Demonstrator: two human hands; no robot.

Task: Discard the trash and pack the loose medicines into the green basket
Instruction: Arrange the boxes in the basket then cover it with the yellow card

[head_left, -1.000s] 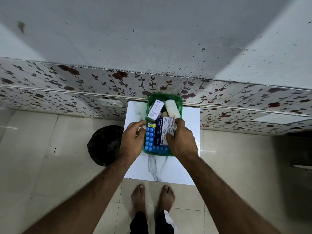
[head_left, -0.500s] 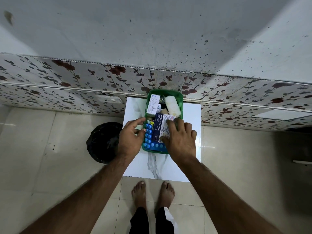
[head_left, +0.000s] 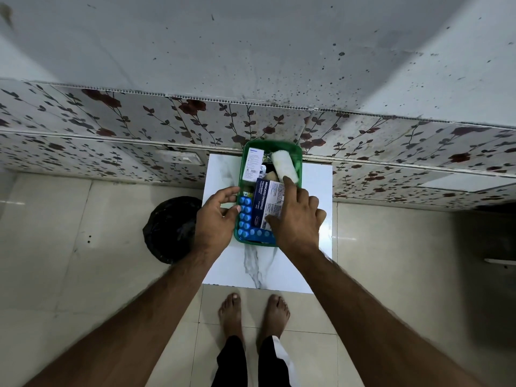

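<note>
The green basket sits on a white marbled table, at the table's far edge, close against the flowered wall panel. It is packed full. A white box stands in its far left corner, and a white roll lies tilted in the far right part. Between them are small items too jumbled to tell apart. A dressings box, dark blue and white, lies slanted across the near half. A blue blister strip runs along the left wall and another blue strip lies along the near wall, partly under the dressings box.

The right hand rests palm down over the basket's near right corner, fingers spread and open; its forefinger reaches to the near end of the roll, while the thumb lies against the dressings box's near edge. It covers that corner of the basket, and nothing is clasped in it. The left hand is at the basket's left wall, loosely curled and half open, thumb tip touching the rim by the blue strip and fingers bent above the rim; it grips nothing that shows.

A black bin bag sits on the tiled floor just left of the table. The person's bare feet stand on the floor in front of the table.
</note>
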